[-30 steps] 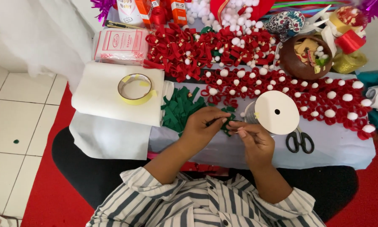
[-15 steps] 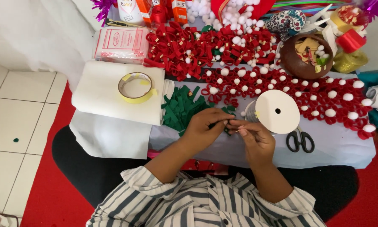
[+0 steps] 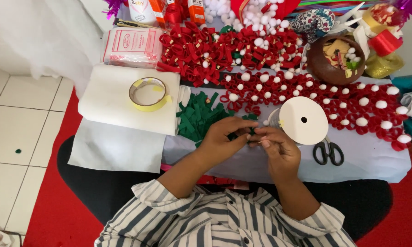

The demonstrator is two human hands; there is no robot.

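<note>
My left hand (image 3: 222, 138) and my right hand (image 3: 277, 147) meet over the table's front edge, both pinching a small green felt piece (image 3: 247, 131) between their fingertips. The piece is mostly hidden by my fingers. A pile of green felt strips (image 3: 197, 116) lies just left of my hands. Right of them stands a white round spool (image 3: 303, 120), and black scissors (image 3: 327, 153) lie beside it.
Rows of red ribbon flowers with white pompoms (image 3: 334, 103) cover the table's right and back. A yellow tape roll (image 3: 147, 94) rests on folded white fabric (image 3: 119, 103). A brown bowl (image 3: 334, 59) of scraps sits at the back right. Red carpet and white tiles lie below.
My fingertips have drawn closer together on the green piece, covering more of it. The view has shifted slightly.
</note>
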